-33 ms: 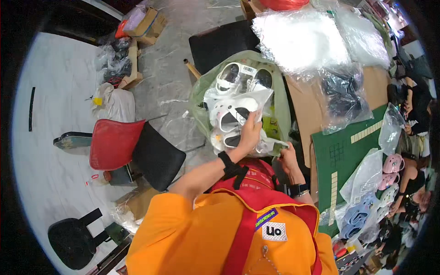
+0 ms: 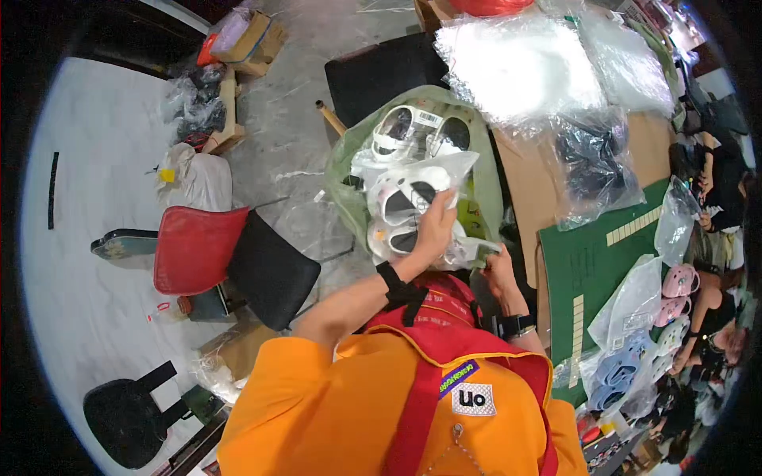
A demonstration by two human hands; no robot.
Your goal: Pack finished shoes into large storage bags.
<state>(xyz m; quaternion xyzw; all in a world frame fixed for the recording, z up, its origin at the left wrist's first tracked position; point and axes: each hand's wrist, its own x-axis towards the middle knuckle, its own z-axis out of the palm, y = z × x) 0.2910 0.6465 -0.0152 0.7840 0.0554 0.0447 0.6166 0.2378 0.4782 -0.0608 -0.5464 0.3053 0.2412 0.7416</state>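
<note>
A pale green sack (image 2: 343, 163) stands before me, its mouth wide, holding several white clogs in clear plastic bags. My left hand (image 2: 435, 232) is closed on a bagged pair of white clogs (image 2: 401, 197) at the sack's near side. Another bagged white pair (image 2: 394, 136) lies farther back. Yellow-green packaging (image 2: 474, 222) shows along the sack's right inner side. My right hand (image 2: 500, 274) pinches a plastic edge (image 2: 482, 247) at the near right; whether it is the sack's rim or a clear bag's, I cannot tell.
To the right, a table carries a green mat (image 2: 567, 258), clear bags (image 2: 516, 67), blue clogs (image 2: 623, 369) and pink clogs (image 2: 677, 289). Several people sit beyond it. A red-and-black chair (image 2: 198, 250) stands left; a black seat (image 2: 385, 75) is behind the sack.
</note>
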